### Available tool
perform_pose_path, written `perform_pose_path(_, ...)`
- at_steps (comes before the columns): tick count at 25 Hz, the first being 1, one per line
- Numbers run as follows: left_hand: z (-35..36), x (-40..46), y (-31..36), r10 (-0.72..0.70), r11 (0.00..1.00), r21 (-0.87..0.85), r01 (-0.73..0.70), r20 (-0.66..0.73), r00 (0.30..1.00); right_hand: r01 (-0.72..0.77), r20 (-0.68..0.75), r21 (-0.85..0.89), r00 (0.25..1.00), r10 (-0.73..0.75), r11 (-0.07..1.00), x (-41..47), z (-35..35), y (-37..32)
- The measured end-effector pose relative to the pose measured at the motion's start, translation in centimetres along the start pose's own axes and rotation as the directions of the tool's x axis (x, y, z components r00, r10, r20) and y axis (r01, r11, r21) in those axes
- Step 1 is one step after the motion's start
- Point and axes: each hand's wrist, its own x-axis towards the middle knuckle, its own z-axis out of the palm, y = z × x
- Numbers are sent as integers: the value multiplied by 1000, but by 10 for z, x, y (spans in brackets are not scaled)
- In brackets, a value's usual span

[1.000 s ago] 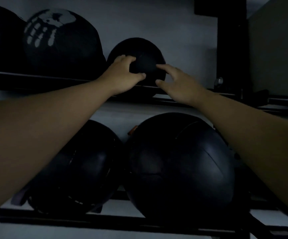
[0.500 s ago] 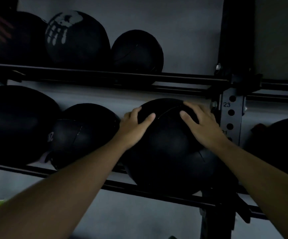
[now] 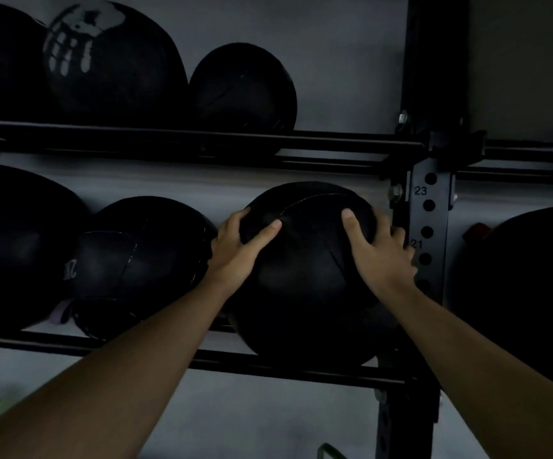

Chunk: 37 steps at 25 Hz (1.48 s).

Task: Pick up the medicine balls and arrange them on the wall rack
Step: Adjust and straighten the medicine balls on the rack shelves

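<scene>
Both hands were spread wide and pressed flat against one big black ball [image 3: 304,276] on the lower rails: the left hand [image 3: 235,253] on its upper left side, the right hand [image 3: 376,251] on its upper right, thumbs pointing inward across the top. Neither hand closed around anything; they cupped the ball between them.

Seven balls could be counted in all. Three sat on the upper rails [image 3: 185,145] above the hands: a dark one [image 3: 0,67] cut off by the frame at far left, one with a white handprint [image 3: 112,61], and a smaller ball [image 3: 243,89] directly above the left hand. On the lower rails [image 3: 285,367] there were four: a large one [image 3: 16,246] far left of the hands, a stitched ball [image 3: 142,263] just beside the left hand, the held ball, and another [image 3: 520,293] beyond the post to the right, partly cut off.

The black upright post [image 3: 430,226], with holes and the numbers 23 and 21, stood right against the fingers of the right hand, leaving almost no gap on that side. The stitched ball crowded the left wrist. Open rail lay on the upper level to the right of the smaller ball, up to the post. Below the lower rails the grey wall [image 3: 268,412] was open. The light was dim, so finer detail could not be told.
</scene>
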Motion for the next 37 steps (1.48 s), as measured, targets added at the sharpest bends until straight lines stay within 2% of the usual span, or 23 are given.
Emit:
perform_pose_path(2, -1, 0, -3, 29, 999, -44, -29, -6, 1000, 10, -9, -56, 1000, -11, 998, -1, -4, -1)
perform_pose_path(4, 12, -15, -10, 39, 998, -43, -45, -123, 992, 68, -9, -104, 998, -69, 992, 5, -12, 0)
perform_pose_path(6, 31, -37, -17, 64, 998, -10, -68, -238, 969, 127, 41, -72, 991, -124, 989, 16, -18, 1)
perform_pose_path(8, 40, -33, -13, 78, 997, 40, -69, -268, 960, 143, 82, -9, 987, -141, 990, 24, -18, 0)
perform_pose_path(10, 34, -10, -5, 92, 993, 92, -72, -235, 968, 87, 49, 37, 995, -88, 996, 25, -12, 0)
perform_pose_path(12, 20, 21, 8, 143, 982, 144, -125, -126, 982, -7, -12, 58, 1000, 7, 998, 16, -5, 0)
perform_pose_path(15, 12, 39, 16, 209, 961, 178, -211, 33, 977, -90, -59, -50, 994, 87, 995, -2, -2, 3)
perform_pose_path(17, 14, 30, 14, 186, 971, 156, -183, -8, 982, -9, -83, -122, 997, -1, 993, 0, -5, -1)
perform_pose_path(19, 17, 16, 8, 182, 979, 107, -171, -102, 978, 165, -48, -134, 984, -173, 977, 3, -5, -7)
perform_pose_path(21, 19, 7, 0, 222, 969, 138, -207, -108, 969, 261, -17, -147, 964, -266, 954, 7, -2, -12)
perform_pose_path(24, 18, 27, 9, 226, 961, 177, -212, -59, 972, 204, -57, -154, 975, -215, 967, 21, 2, -19)
perform_pose_path(27, 10, 44, 12, 219, 970, 117, -215, -20, 976, 159, -92, -129, 981, -172, 979, 20, 9, -28)
perform_pose_path(33, 3, 36, 6, 205, 971, 112, -210, 59, 977, 168, -126, -165, 974, -190, 972, -1, 11, -20)
perform_pose_path(37, -2, 25, 11, 175, 972, 144, -187, 91, 980, 178, -97, -180, 975, -197, 967, -3, 11, -20)
